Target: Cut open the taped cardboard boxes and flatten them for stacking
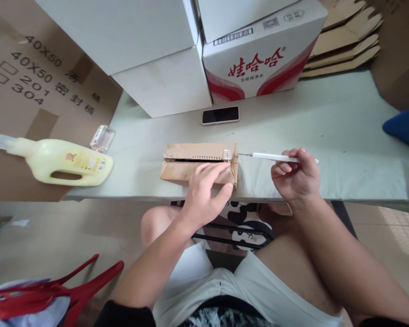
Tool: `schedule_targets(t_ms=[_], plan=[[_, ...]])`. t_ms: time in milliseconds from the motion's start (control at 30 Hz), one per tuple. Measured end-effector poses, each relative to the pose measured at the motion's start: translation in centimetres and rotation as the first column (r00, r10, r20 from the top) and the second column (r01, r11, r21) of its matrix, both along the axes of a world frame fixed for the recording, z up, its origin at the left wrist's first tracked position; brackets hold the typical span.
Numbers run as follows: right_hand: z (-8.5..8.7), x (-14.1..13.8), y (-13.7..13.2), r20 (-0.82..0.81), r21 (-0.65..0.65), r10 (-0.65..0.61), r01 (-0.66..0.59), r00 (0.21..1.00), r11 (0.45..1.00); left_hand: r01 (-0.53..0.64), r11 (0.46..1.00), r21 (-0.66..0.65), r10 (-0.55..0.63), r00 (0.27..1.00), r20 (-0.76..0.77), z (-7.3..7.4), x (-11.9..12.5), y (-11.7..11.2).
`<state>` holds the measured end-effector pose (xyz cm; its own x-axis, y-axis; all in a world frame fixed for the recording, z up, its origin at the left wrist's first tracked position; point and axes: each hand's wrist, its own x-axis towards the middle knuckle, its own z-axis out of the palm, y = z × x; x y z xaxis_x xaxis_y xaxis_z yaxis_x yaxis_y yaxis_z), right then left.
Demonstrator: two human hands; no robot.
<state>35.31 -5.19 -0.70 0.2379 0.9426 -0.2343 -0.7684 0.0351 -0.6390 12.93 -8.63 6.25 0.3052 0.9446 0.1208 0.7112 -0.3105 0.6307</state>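
A small brown cardboard box [180,171] lies on the table close to its front edge. Along its top runs a dark open slit with a ragged, perforated edge, and a piece of clear tape [227,153] sticks near the right end. My left hand [206,195] rests on the box's right half, fingers stretched out and thumb apart, fingertips by the tape. In my right hand [298,175] is a slim white-handled knife [271,157], gripped between thumb and curled fingers. Its thin metal tip points left and reaches the box's right end; whether it touches cannot be made out.
Behind the box lies a phone [221,116], with white cartons [255,68] stacked farther back. A yellow bottle [71,163] lies at the left beside a small clear case [102,138]. Folded cardboard [344,41] and a blue object [405,127] are at the right.
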Motion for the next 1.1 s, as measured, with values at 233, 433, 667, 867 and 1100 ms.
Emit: schedule_targets(t_ms=[233,433,667,867,1100], plan=[[0.0,0.0,-0.1,-0.013,-0.005,-0.027,0.027,1.000,1.000,-0.101,0.967,-0.233,0.144,0.974,0.174,1.2,0.7,0.9],[0.1,0.1,-0.1,-0.027,-0.011,-0.019,0.019,0.999,1.000,-0.108,0.954,-0.278,0.150,0.980,0.133,1.8,0.5,1.0],[0.3,0.0,-0.1,-0.015,-0.005,-0.020,0.020,1.000,1.000,-0.105,0.991,-0.080,0.090,0.981,-0.170,2.6,1.4,-0.3],[0.0,0.2,-0.1,-0.001,-0.001,-0.019,0.019,1.000,1.000,-0.137,0.953,-0.272,0.184,0.970,0.158,2.1,1.0,0.5],[-0.1,-0.5,0.0,0.089,0.019,-0.143,0.142,0.986,0.990,-0.142,0.990,-0.018,0.143,0.980,0.140,0.7,0.6,1.4]])
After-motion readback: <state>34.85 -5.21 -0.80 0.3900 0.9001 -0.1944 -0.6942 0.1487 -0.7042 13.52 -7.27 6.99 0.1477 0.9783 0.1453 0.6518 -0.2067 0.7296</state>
